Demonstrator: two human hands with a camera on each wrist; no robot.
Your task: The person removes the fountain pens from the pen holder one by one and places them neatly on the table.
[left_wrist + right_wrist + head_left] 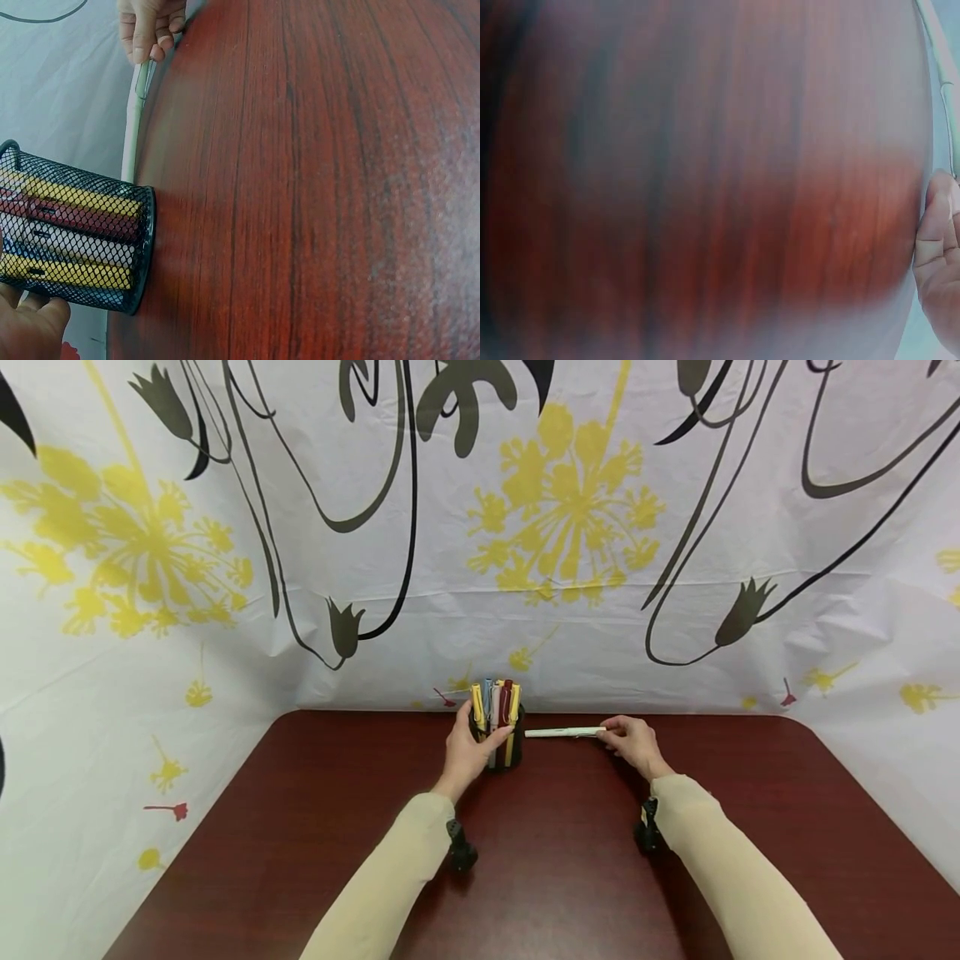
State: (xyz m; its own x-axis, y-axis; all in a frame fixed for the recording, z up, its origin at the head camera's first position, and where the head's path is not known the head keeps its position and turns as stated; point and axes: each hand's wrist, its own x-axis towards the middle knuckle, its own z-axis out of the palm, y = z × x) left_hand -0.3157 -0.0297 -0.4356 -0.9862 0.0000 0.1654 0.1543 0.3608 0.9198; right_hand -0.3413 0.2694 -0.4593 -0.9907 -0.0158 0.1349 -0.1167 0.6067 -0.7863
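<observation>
Near the table's far edge stands a black mesh pen holder (71, 225) filled with several pens (495, 700) in yellow, red, white and blue. My left hand (467, 750) grips it from the left side, thumb across the front; in the left wrist view only fingertips show at the lower left. To its right, my right hand (633, 744) pinches the clip end of a white pen (562, 732). That pen lies level, pointing left, with its far end close to the holder's side. In the right wrist view, the right hand (939, 255) and pen sit at the right edge, partly cut off.
The dark red-brown wooden table (555, 860) stretches toward me under both arms. Behind it hangs a white cloth (420, 568) with yellow and grey flower prints. A small black camera is strapped on each wrist, over cream sleeves (390, 877).
</observation>
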